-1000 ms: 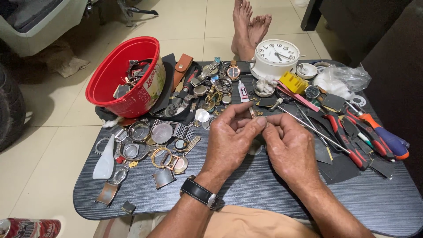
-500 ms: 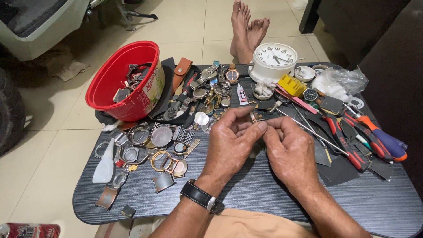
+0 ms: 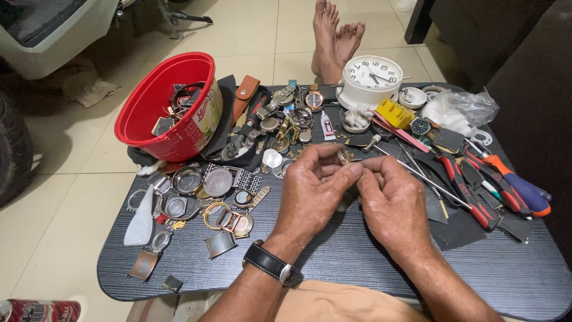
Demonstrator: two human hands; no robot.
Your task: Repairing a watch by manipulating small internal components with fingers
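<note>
Both my hands meet over the middle of a low dark table [image 3: 357,262]. My left hand [image 3: 313,194], with a black wristwatch [image 3: 268,263] on its wrist, pinches a small metal watch part [image 3: 343,157] between thumb and fingertips. My right hand [image 3: 393,203] touches the same small part from the right with its fingertips. Watch cases and rings [image 3: 217,182] lie just left of my left hand. Thin metal tools [image 3: 411,167] lie just beyond my right hand.
A red plastic bowl [image 3: 173,107] of watch parts stands at the back left. A white alarm clock [image 3: 372,80] sits at the back, bare feet [image 3: 333,36] behind it. Red-handled pliers [image 3: 471,191] and screwdrivers [image 3: 515,182] lie at the right. A white squeeze bottle [image 3: 140,217] lies at the left edge.
My hands stay together on the small part with only slight finger movement. The view has shifted a little.
</note>
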